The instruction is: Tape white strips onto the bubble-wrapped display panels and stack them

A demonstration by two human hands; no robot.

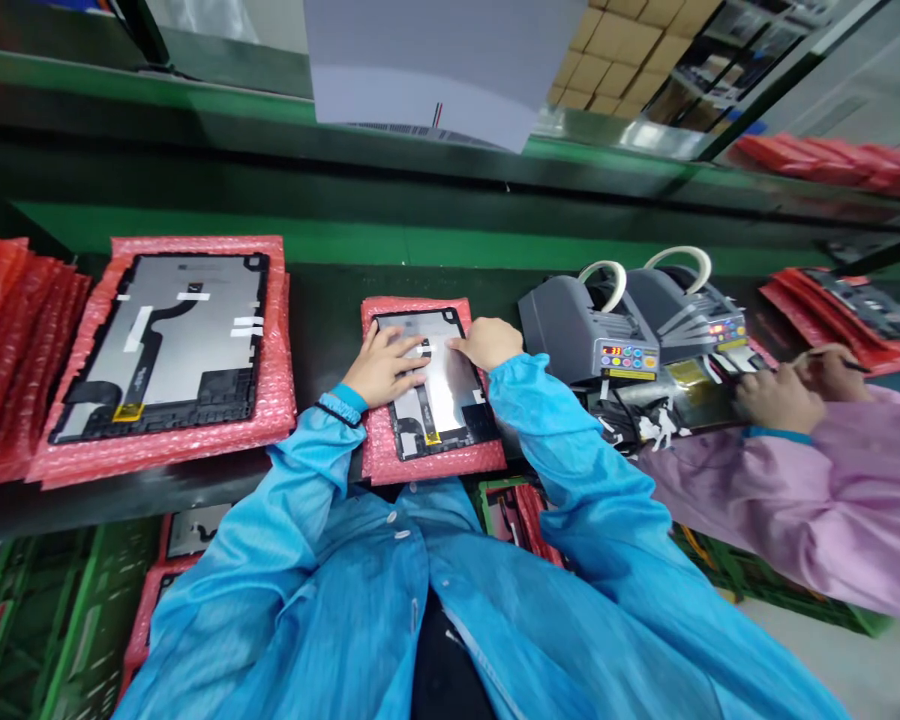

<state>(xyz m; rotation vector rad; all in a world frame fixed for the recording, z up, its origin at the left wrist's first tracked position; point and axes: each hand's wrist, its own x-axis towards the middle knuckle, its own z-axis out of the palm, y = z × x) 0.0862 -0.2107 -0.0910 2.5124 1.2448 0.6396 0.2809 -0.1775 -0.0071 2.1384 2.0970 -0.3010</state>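
Observation:
A dark-framed tablet back panel [435,400] with a silver sheet and black flex strip lies on a pink bubble-wrap bag [435,455]. My left hand [385,365] rests flat on its upper left, fingers apart. My right hand [487,343] touches its top right edge with the fingertips. A small white tape strip [429,349] shows on the panel between my fingers, and part of the panel is hidden under my hands. To the left, a second panel [161,345] lies on a larger pink bubble-wrap bag [161,460].
Two grey tape dispensers [589,335] stand to the right. A co-worker's hands [780,395] in pink sleeves work beyond them, over another panel. Pink bags [15,340] are stacked at far left. Green crates [60,620] sit below the bench edge.

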